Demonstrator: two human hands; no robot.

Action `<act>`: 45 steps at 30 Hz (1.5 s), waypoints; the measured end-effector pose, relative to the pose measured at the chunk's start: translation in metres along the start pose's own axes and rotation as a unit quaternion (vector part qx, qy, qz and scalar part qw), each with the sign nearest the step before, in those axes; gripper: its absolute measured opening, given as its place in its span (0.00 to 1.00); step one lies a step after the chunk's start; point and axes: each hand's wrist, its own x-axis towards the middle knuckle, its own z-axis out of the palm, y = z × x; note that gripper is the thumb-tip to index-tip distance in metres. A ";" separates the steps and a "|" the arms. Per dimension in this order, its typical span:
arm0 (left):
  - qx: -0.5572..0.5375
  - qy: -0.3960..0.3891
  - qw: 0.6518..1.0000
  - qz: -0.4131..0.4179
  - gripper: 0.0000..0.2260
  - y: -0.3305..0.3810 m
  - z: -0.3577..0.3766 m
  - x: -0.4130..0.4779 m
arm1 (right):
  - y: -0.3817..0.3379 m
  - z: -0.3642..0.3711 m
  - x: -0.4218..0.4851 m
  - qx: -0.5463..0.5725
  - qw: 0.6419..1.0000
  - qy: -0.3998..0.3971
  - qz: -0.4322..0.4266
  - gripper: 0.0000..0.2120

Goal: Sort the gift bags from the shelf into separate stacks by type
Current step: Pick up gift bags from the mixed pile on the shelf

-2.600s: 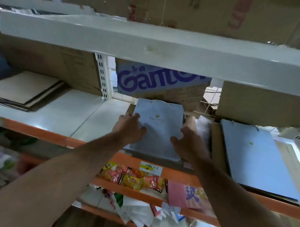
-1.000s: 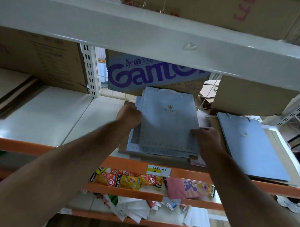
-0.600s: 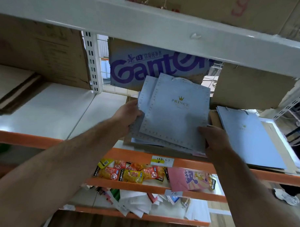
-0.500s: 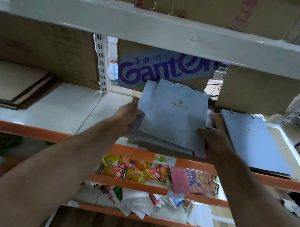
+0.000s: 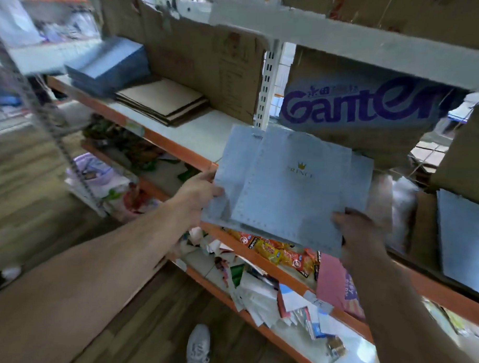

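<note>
While a dark blue stack (image 5: 106, 65) and flat brown bags (image 5: 162, 100) are seen far left on the shelf (image 5: 180, 127), the fanned pale blue gift bags (image 5: 289, 194) are held clear of it, pinched at their edges by the left hand (image 5: 197, 192) and right hand (image 5: 353, 226). Both grips should be kept firm so the loose sheets are squared before being laid down.

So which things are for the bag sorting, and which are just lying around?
For the job:
- pale blue gift bags, held by the left hand and right hand
- blue stack
- brown stack

Just lying around:
- snack packets
- Ganten box
- loose papers
</note>
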 end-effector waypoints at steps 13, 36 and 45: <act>-0.075 0.124 0.989 0.015 0.22 -0.012 -0.155 -0.059 | 0.018 0.134 -0.053 -0.043 0.991 -0.126 0.030 0.10; -0.113 0.232 0.966 0.015 0.17 0.040 -0.531 0.064 | 0.040 0.524 -0.053 -0.099 0.974 -0.191 0.066 0.09; -0.120 0.236 0.964 0.021 0.20 0.097 -0.601 0.172 | 0.015 0.654 0.033 -0.087 0.975 -0.201 0.043 0.07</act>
